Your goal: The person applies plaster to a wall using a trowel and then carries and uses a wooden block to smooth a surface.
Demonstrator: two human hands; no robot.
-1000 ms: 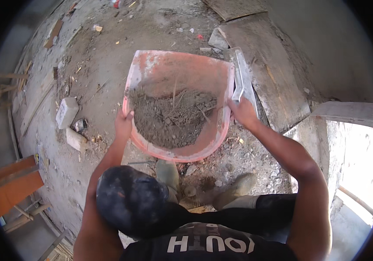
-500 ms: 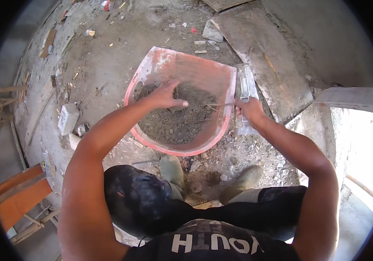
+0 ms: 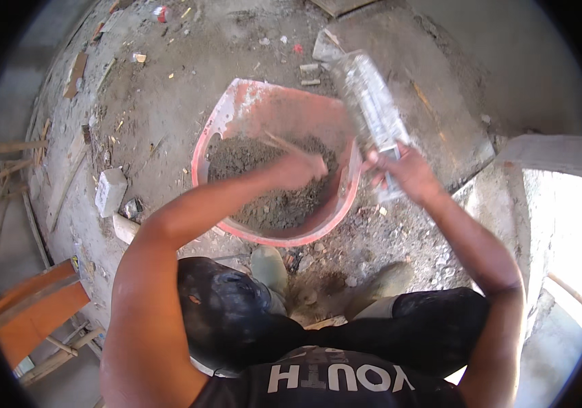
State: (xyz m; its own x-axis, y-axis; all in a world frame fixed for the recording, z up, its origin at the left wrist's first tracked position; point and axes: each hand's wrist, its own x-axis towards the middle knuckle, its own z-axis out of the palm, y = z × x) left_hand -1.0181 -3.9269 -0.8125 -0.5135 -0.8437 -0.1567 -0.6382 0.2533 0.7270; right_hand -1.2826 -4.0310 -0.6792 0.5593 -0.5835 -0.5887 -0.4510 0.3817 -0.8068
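Note:
My left hand (image 3: pixel 302 170) is closed over the mortar, blurred by motion. A thin, tan, stick-like piece (image 3: pixel 280 143) juts from its fingers toward the far left; its exact kind is unclear. Under it, grey, crumbly mortar (image 3: pixel 263 197) lies in a cut-open, orange-red plastic tub (image 3: pixel 284 98). Beyond the tub's right rim, my right hand (image 3: pixel 403 170) grips a long metal plastering float (image 3: pixel 372 95) by its handle. The float is raised and tilted, its far end pointing away and left, its plate smeared grey.
Behind the float a broad, dirty board (image 3: pixel 433 102) lies on the ground. A pale block (image 3: pixel 110 192) stands left of the tub, with wood scraps and rubble around. My boots (image 3: pixel 268 268) are close to the tub's near rim. An orange panel (image 3: pixel 39 313) is at lower left.
The thin piece has passed from my right hand to my left, which has closed and moved right. My right hand has lifted the float and swung its far end away.

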